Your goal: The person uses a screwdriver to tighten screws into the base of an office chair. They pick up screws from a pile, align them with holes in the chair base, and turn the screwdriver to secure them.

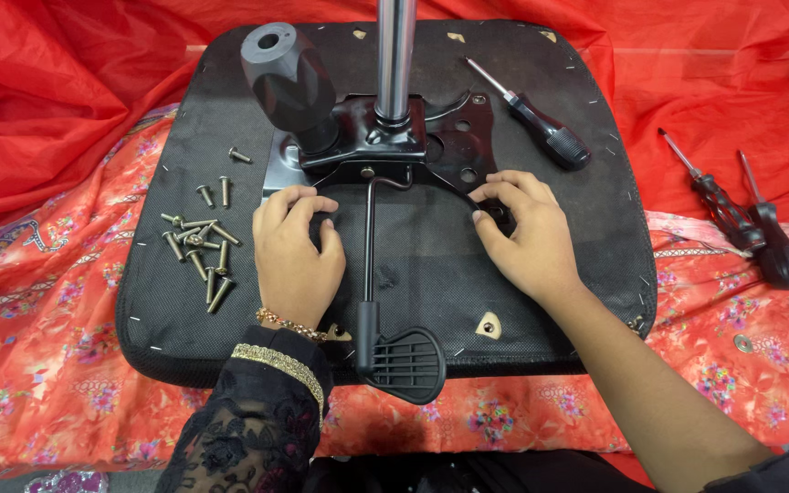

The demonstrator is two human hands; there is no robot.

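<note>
Screws point(200, 246) left of bracket point(431, 146); screwdriver point(531, 117) right, on seat point(577, 237).

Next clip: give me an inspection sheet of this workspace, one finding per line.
Surface: red floral cloth spread under an upturned black chair seat.
Job's things: black metal mechanism plate on the seat, chrome column rising from it, lever with black paddle handle, black knob.
Clutter: loose screws on the seat's left; one screwdriver on the seat, two more screwdrivers on the cloth; a washer.
Grips: left hand and right hand both rest fingertips at the plate's front corners; neither holds a tool.
Cables: nothing seen.
Surroundings: bunched plain red fabric behind.
</note>
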